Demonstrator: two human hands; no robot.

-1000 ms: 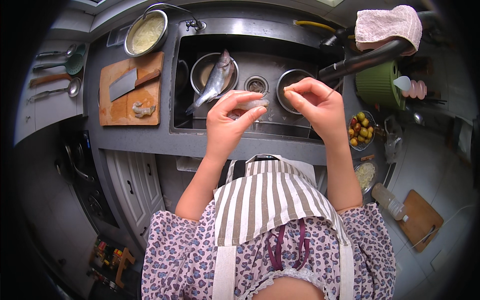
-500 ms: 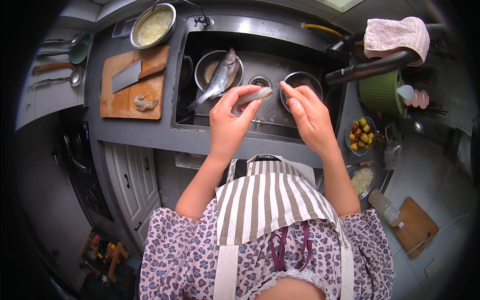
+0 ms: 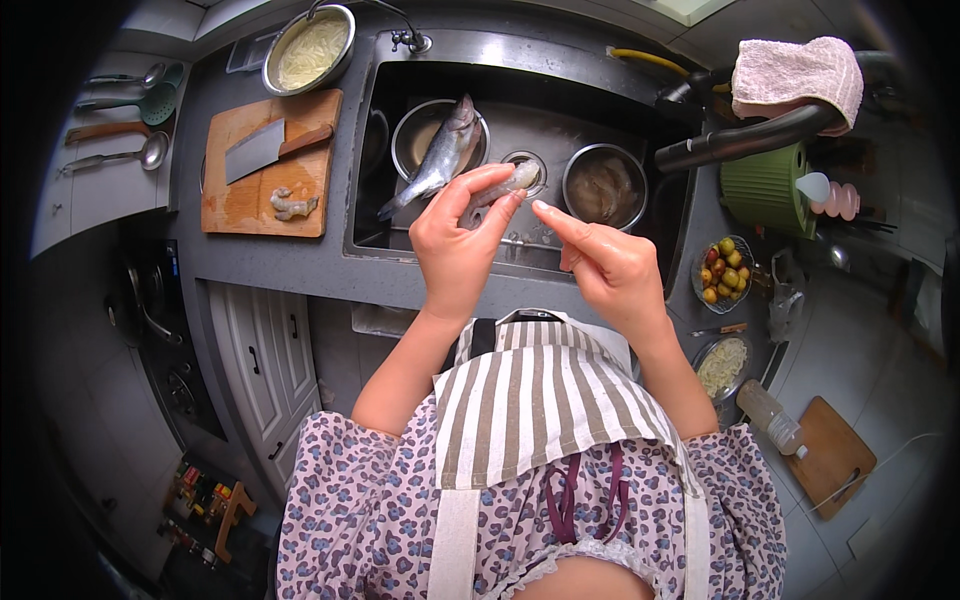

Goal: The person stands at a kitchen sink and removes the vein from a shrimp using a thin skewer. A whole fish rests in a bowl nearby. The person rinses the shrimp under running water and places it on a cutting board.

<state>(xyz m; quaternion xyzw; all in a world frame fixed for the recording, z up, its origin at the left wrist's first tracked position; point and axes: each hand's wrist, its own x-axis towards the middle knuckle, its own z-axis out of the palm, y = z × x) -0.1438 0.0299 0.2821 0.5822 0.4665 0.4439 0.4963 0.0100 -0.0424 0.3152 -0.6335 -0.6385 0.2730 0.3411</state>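
Note:
A grey, peeled-looking shrimp (image 3: 522, 177) is pinched between the thumb and fingers of my left hand (image 3: 462, 232), over the front of the sink. Just right of it is my right hand (image 3: 612, 265), its index finger stretched toward the shrimp and the other fingers curled in. Whether anything thin sits in those fingers I cannot make out. Behind my left hand, a whole silvery fish (image 3: 447, 150) lies across a metal bowl (image 3: 402, 135), its tail over the rim. Beyond my right hand, another metal bowl (image 3: 640, 205) holds several shrimp (image 3: 604, 187) in water.
Left of the sink (image 3: 560, 87), a wooden board (image 3: 232, 215) bears a cleaver (image 3: 255, 152) and shrimp pieces (image 3: 293, 204). A bowl of pale shreds (image 3: 310, 55) stands behind it. At right are a fruit bowl (image 3: 724, 270), a green container (image 3: 762, 190) and a towel-draped black pipe (image 3: 740, 146).
My right hand has turned and come down and left, its index finger now pointing at the shrimp, uncovering the right bowl. My left hand still pinches the shrimp, nearly in place.

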